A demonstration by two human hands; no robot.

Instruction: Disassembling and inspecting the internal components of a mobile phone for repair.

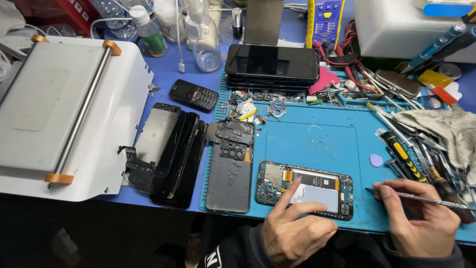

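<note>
Lying opened at 6 o'clock on the blue mat [317,144], the phone [304,190] is steadied by two spread fingers of the left hand [296,229] while a thin metal tool [426,199] is pinched in the right hand [421,218] at 4 o'clock, so careful prying at the exposed battery seems called for.

Lower edge of opened blue smartphone with exposed battery [317,186] hidden under left hand [296,231], thin metal spudger [426,199] tip-end lost behind right hand [421,218], white plastic box [396,25] cropped by top edge, small screws [258,97] too tiny to tell
</note>
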